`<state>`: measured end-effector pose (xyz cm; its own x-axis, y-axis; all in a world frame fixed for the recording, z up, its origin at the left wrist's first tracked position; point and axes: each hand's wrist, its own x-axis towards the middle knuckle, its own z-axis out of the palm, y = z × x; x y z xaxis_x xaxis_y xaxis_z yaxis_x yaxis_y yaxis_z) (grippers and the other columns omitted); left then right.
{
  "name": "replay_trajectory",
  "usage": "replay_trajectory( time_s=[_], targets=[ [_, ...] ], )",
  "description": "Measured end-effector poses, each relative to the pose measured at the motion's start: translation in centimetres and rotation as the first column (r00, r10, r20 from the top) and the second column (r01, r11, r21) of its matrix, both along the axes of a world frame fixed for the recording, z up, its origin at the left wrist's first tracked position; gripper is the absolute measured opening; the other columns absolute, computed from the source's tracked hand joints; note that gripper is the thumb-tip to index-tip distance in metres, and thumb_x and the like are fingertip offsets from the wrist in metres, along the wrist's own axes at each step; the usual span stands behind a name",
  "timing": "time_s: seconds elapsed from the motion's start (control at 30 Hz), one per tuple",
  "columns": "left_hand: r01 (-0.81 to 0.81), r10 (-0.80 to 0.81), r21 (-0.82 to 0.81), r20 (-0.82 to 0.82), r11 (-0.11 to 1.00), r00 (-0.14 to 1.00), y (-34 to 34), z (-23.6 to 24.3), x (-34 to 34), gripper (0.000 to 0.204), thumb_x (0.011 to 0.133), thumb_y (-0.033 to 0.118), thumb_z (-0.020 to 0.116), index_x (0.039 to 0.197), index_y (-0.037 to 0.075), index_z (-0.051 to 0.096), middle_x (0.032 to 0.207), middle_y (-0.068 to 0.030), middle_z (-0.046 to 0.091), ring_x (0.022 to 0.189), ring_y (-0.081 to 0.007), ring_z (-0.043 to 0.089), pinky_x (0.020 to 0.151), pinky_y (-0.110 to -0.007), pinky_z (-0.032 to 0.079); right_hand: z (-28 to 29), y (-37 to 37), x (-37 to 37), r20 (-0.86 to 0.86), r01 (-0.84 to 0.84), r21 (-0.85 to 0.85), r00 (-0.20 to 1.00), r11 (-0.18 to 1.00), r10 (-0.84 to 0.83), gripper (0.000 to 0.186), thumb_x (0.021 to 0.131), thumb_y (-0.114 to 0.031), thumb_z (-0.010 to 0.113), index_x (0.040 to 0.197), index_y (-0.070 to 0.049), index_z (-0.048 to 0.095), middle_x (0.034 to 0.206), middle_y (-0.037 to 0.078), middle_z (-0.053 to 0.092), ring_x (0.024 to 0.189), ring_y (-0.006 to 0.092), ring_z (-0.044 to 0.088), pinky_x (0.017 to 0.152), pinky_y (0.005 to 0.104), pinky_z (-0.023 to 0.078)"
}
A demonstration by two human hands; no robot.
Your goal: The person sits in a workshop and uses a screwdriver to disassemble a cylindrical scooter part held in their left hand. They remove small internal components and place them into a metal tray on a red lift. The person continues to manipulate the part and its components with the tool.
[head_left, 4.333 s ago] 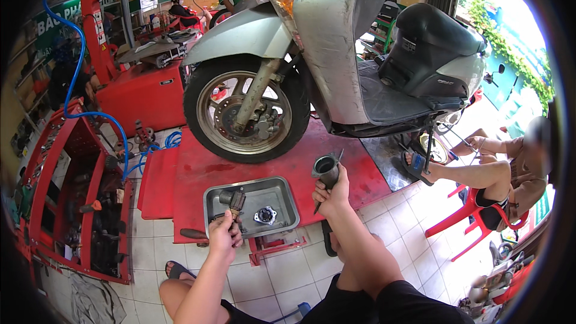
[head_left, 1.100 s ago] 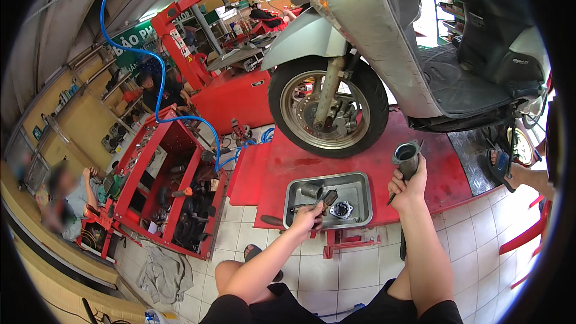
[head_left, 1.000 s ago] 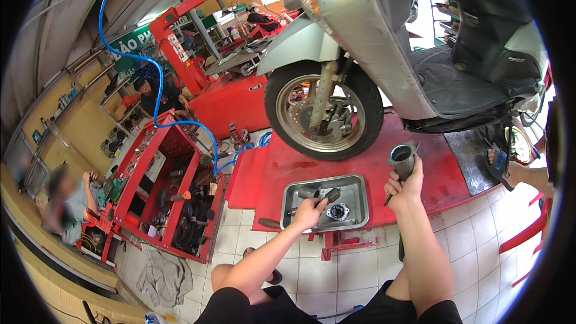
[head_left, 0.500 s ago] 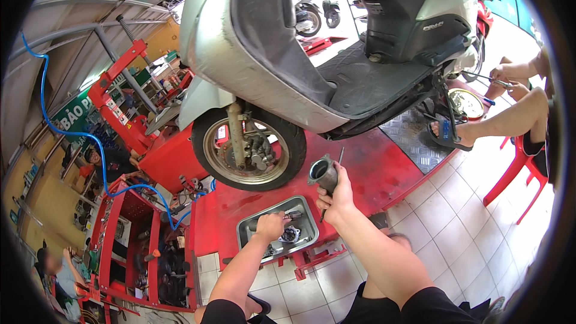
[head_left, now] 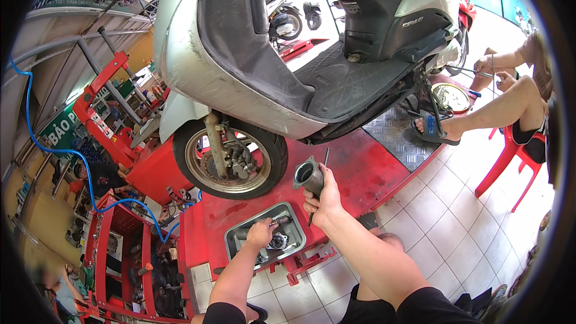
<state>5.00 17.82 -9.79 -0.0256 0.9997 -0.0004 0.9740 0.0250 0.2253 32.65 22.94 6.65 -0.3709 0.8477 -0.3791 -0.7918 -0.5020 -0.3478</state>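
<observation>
My right hand [head_left: 321, 201] is closed round a grey metal cylindrical housing [head_left: 306, 173], its flanged open end tilted up, with a thin rod [head_left: 326, 156] beside it in the same grip. My left hand [head_left: 261, 233] reaches into a steel tray [head_left: 289, 211], fingers closed on a dark part [head_left: 281, 221], partly hidden. A round flanged piece [head_left: 276, 242] lies in the tray by my left hand. The tray rests on the red lift platform [head_left: 348, 177], below a silver scooter's front wheel [head_left: 189, 177].
Another person's leg [head_left: 504, 108] and hands stand at right beside a red plastic chair [head_left: 498, 168] and a round pan [head_left: 450, 97]. Left are a red tool cart [head_left: 111, 252], a blue hose [head_left: 66, 151], a red machine [head_left: 96, 114] and more people.
The view has swung rightward, bringing the scooter's footboard and the person at right further in. My left hand has lowered into the tray; my right hand still holds the housing and rod.
</observation>
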Motion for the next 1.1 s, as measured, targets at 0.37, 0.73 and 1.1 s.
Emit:
replay_trajectory(
  time_s=[0.37,0.73,1.1],
  targets=[
    [0.056,-0.050,-0.075,0.083,0.996,0.995,1.1,-1.4,-1.4,0.037,0.087,0.033,0.074,0.116,0.009,0.072,0.109,-0.0163,0.064,0.107,-0.0366,0.063,0.092,-0.046,0.051,-1.0,-0.2,-1.3,0.058,-0.081,0.029,0.995,0.996,0.079,0.035,0.100,-0.055,0.048,0.097,-0.020,0.055,0.073,-0.002,0.053,0.046,0.0079,0.037,0.038,0.0236,0.021],
    [-0.078,0.092,-0.176,0.070,0.981,0.993,0.8,0.8,-0.3,0.052,0.085,0.039,0.075,0.124,0.006,0.065,0.121,-0.0181,0.067,0.115,-0.0356,0.063,0.096,-0.044,0.052,-1.3,0.2,-1.9,0.103,-0.120,0.019,0.988,0.993,0.117,0.047,0.098,-0.059,0.044,0.084,-0.016,0.056,0.060,-0.001,0.047,0.039,0.0085,0.028,0.038,0.0244,0.022],
    [0.065,-0.064,-0.016,0.051,0.998,0.997,-7.4,5.3,-3.3,0.042,0.090,0.030,0.070,0.125,0.006,0.062,0.122,-0.0163,0.062,0.109,-0.0371,0.064,0.090,-0.045,0.054,-0.6,0.7,-2.1,0.076,-0.136,0.036,0.988,0.990,0.133,0.051,0.097,-0.063,0.045,0.083,-0.015,0.054,0.058,0.000,0.045,0.037,0.0087,0.025,0.040,0.0256,0.022]
  ],
)
